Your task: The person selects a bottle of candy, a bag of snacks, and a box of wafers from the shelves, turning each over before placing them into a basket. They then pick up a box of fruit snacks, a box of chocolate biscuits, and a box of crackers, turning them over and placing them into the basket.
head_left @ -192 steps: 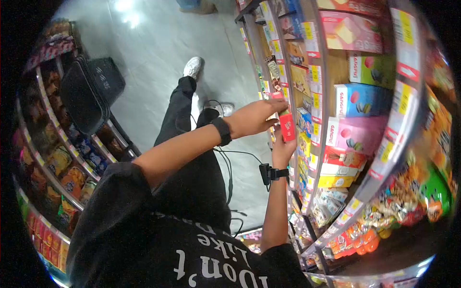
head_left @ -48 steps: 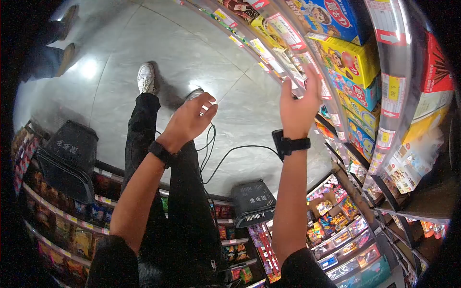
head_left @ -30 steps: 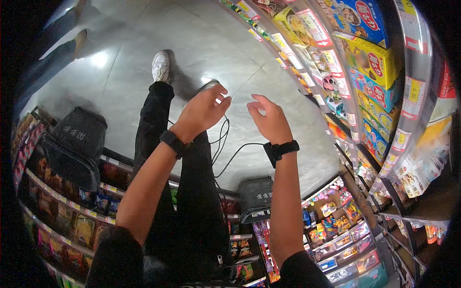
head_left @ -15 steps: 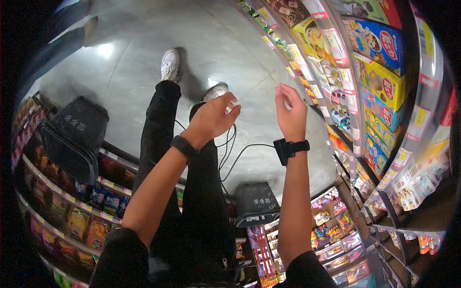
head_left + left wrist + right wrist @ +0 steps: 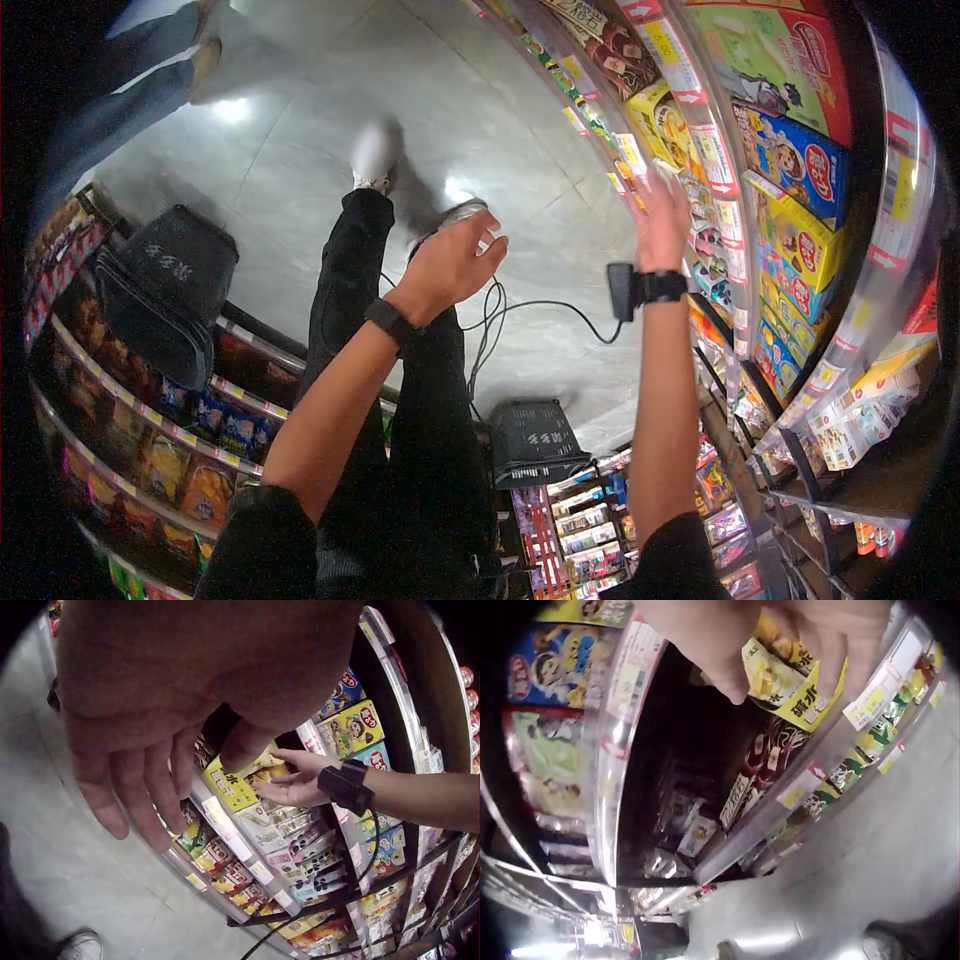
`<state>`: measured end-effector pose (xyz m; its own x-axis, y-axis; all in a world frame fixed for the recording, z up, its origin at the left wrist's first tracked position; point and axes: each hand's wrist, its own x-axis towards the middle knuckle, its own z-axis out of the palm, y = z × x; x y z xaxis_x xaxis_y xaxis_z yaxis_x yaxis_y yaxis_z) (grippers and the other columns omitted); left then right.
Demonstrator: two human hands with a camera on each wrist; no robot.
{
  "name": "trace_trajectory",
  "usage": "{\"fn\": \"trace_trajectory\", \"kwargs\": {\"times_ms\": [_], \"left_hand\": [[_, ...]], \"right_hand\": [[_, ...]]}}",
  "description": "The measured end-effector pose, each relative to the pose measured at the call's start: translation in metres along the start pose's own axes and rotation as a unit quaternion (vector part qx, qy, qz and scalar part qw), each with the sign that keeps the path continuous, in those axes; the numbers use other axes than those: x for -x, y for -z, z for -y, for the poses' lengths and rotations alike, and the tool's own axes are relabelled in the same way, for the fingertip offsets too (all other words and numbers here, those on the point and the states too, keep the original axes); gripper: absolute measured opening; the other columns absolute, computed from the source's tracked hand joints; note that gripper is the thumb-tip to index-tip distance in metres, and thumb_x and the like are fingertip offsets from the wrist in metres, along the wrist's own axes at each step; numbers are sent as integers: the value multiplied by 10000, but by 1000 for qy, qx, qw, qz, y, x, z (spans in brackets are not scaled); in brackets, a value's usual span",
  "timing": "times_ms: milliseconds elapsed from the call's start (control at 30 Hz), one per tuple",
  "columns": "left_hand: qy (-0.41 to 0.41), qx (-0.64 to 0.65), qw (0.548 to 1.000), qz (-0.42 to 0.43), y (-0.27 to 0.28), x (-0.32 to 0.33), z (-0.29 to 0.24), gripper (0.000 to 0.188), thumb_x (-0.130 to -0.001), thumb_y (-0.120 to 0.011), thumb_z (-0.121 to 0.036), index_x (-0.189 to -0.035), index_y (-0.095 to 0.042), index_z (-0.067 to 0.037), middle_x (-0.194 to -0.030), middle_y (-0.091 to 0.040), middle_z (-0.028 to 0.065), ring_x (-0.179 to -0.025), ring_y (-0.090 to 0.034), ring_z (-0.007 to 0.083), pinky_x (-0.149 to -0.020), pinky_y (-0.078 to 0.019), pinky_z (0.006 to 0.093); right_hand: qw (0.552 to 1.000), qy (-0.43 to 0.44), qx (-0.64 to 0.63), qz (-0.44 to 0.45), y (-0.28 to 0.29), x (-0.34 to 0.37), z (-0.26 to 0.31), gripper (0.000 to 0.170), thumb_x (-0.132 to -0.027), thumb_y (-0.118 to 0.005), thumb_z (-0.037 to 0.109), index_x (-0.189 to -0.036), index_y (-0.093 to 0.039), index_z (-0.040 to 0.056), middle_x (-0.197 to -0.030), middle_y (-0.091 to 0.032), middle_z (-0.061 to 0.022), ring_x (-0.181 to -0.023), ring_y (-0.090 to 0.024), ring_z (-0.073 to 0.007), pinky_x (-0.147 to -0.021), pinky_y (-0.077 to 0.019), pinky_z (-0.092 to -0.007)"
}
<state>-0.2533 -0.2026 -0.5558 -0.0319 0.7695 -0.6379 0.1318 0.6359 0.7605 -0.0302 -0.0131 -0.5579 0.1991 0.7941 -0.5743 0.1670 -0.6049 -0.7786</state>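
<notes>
My right hand [image 5: 662,222] reaches to the shelf on the right, slightly blurred in the head view. In the right wrist view its thumb and fingers [image 5: 855,645] are spread over a yellow display box [image 5: 810,709] of small yellow packets. From the left wrist view, the same right hand [image 5: 300,780] has extended fingers right at those packets, beside the box front [image 5: 232,791]. My left hand [image 5: 450,262] hangs over the floor with loosely bent fingers, holding nothing. It fills the top of the left wrist view, well apart from the shelf goods.
Blue boxes [image 5: 800,165] and yellow boxes [image 5: 800,235] stand on the shelf behind price-tag strips. Black baskets [image 5: 170,265] stand at the left and lower middle. A cable [image 5: 560,305] hangs between my arms. Another person's legs [image 5: 140,110] are at upper left.
Earliest, both hands held a small red box; it is gone from them now. The right hand came away from the shelf, then moved right to it again. The left stays over the floor.
</notes>
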Motion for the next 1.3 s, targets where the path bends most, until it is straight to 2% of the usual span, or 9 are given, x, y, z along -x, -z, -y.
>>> {"fn": "trace_trajectory", "kwargs": {"times_ms": [300, 567, 800, 900, 933, 1033, 1167, 1233, 1300], "left_hand": [[3, -22, 1000, 12, 21, -6, -8, 246, -968, -628, -193, -1110, -589, 5, -926, -700, 178, -816, -703, 299, -730, -541, 369], [3, -30, 998, 46, 20, 4, -4, 300, -935, -617, -251, -1073, -616, 16, -1013, -717, 205, -954, -690, 380, -837, -536, 446], [-5, -23, 998, 55, 22, 3, -4, 304, -938, -610, -252, -1080, -615, 17, -1025, -716, 207, -962, -691, 377, -833, -538, 444], [-25, -20, 999, 40, 20, 0, 1, 260, -959, -620, -215, -1078, -597, 16, -989, -708, 193, -889, -704, 342, -785, -557, 405], [-36, -22, 999, 32, 20, -1, 2, 239, -971, -625, -197, -1076, -588, 15, -970, -705, 186, -852, -711, 324, -761, -567, 385], [-25, -12, 999, 27, 21, -10, 5, 226, -987, -612, -192, -1063, -589, 20, -937, -698, 173, -828, -706, 276, -749, -558, 357], [5, 7, 999, 48, 35, -19, -9, 227, -1004, -593, -192, -1082, -605, 20, -964, -700, 136, -891, -692, 223, -779, -541, 339], [30, 66, 996, 54, 40, -25, -6, 295, -1022, -560, -260, -1114, -608, 16, -1039, -698, 130, -964, -678, 220, -842, -529, 334], [74, 155, 984, 46, 44, -31, -6, 384, -1026, -538, -351, -1140, -608, 8, -1067, -702, 126, -989, -673, 208, -858, -520, 321]], "right_hand": [[999, 14, 23, 27, -6, -73, 23, 616, -920, -749, 270, -1407, -460, 28, -1405, -529, -114, -1305, -533, -273, -1074, -468, -426], [999, 10, 40, -14, -31, -86, 22, 661, -920, -747, 246, -1446, -415, 21, -1436, -498, -148, -1322, -534, -305, -1062, -483, -428], [987, 110, 100, -59, -24, -77, 15, 488, -916, -745, 183, -1245, -571, -133, -1239, -633, -210, -1105, -670, -286, -916, -577, -363], [941, 202, 253, -94, -15, -55, 11, 415, -885, -776, 212, -1166, -673, -76, -1060, -728, -174, -903, -711, -221, -840, -579, -337], [933, 290, 207, -50, -19, -37, 14, 407, -879, -763, 137, -1202, -646, -82, -1185, -693, -210, -1019, -691, -251, -903, -545, -359], [825, 442, 351, -38, -9, 0, -1, 419, -870, -749, 76, -1236, -620, -81, -1286, -647, -206, -1149, -638, -281, -1011, -486, -378], [865, 396, 307, -40, -13, 68, -9, 451, -894, -710, 37, -1311, -570, -62, -1319, -630, -167, -1198, -608, -291, -1054, -456, -393], [967, 235, 76, -67, -19, 102, -17, 414, -933, -677, 65, -1316, -562, -43, -1248, -658, -149, -1087, -661, -254, -953, -525, -371], [998, 57, -24, -10, -29, 132, -11, 367, -976, -632, 148, -1294, -571, -25, -1184, -673, -123, -993, -680, -211, -867, -552, -343]]}}
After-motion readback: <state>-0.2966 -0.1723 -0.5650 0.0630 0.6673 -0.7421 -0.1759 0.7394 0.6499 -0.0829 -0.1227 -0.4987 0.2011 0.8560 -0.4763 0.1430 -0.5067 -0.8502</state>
